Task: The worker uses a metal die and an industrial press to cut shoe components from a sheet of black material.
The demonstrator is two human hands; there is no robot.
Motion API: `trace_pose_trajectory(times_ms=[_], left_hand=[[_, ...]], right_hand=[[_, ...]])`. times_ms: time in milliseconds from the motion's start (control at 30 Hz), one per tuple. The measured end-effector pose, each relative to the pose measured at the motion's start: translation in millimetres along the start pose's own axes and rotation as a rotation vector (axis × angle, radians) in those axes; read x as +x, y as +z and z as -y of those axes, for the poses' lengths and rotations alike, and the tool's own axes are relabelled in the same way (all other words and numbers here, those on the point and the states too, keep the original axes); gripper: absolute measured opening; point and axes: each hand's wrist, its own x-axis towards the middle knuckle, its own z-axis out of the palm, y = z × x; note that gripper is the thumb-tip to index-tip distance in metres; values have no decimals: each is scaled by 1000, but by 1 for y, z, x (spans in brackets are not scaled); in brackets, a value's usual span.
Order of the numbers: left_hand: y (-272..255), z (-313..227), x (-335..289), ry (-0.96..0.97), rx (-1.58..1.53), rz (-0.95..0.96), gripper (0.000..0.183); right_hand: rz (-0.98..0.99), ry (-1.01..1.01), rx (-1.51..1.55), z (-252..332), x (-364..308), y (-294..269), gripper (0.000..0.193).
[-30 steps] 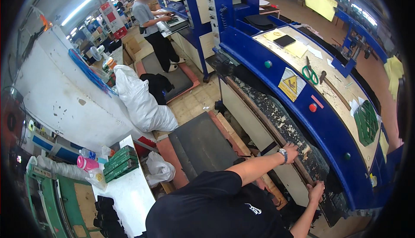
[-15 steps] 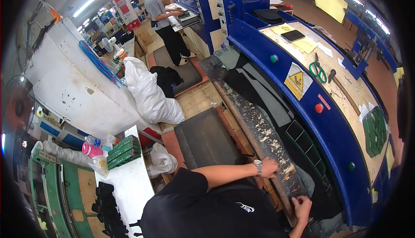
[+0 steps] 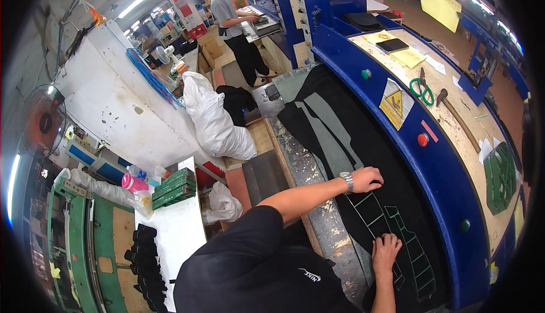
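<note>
Both hands have been taken off the wooden edge point(image 3: 295, 182) of the scuffed board point(image 3: 335, 225), which has been brought farther out from under the blue beam point(image 3: 445, 202), and they are now placed over the black fabric point(image 3: 392, 162) spread on it. More of the fabric is thereby exposed, and two green-edged frames are uncovered: the nearer frame point(image 3: 375, 220), partly hidden by the hands, and the farther frame point(image 3: 418, 258) just beside it. The frames are now judged to be within easy reach for handling. The left hand point(image 3: 369, 179) is held with fingers bent near the upper end of the nearer frame; whether anything is pinched cannot be told. The right hand point(image 3: 386, 250) is laid over the nearer frame's lower part, fingers slightly parted; a grip cannot be confirmed. Sideways room is limited by the beam beyond the farther frame and by the board's edge on the body side. Open fabric is left between the left hand and the beam, while pale grey strips point(image 3: 325, 137) are seen past that hand.
</note>
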Motion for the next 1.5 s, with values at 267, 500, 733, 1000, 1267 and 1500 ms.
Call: trace_pose_trajectory(times_ms=[267, 500, 733, 1000, 1267, 1500], left_hand=[[22, 16, 44, -360, 23, 702, 48], [45, 20, 27, 69, 406, 848, 55], [54, 19, -3, 61, 346, 776, 49], [16, -3, 0, 94, 98, 658, 40], [-75, -23, -19, 356, -216, 641, 21], [-140, -72, -36, 491, -237, 603, 32]], right_hand=[[269, -127, 45, 4, -3, -5, 3], [463, -41, 55, 64, -27, -31, 19], [362, 11, 100, 129, -40, -6, 12], [378, 140, 143, 150, -37, 8, 13], [-188, 219, 187, 123, 42, -16, 53], [244, 563, 1212, 97, 139, -21, 32]])
